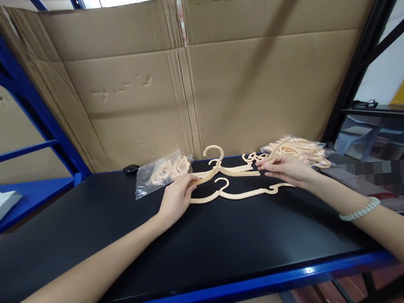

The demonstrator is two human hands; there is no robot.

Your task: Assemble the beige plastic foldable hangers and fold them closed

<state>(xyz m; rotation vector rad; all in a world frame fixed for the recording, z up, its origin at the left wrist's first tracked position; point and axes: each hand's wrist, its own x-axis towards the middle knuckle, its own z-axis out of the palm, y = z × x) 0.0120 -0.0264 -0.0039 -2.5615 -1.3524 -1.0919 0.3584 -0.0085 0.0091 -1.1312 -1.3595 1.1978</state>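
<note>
Across the near part of the black counter [230, 242] nothing is being handled; farther in, the flat hanger [240, 196] lies with its hook pointing far and a curved tip at its right end, its left end hidden by the left hand [177, 193]. That hand is closed on the left arm of the raised hanger [218, 167], just beyond the flat one, whose right arm ends plainly. To the right, the right hand [289, 170] pinches a curved piece [277, 149] between thumb and fingers, apart from that end. The step in hand looks like bringing piece and hanger together; joining them would call for a steady left grip and the piece turned to line up with the bare end. Farther back lies another hanger, mostly masked, with loose pieces [254, 156] to its right. A left bag [168, 170] and a right bag [296, 151] hold more parts before the cardboard [252, 82].
</note>
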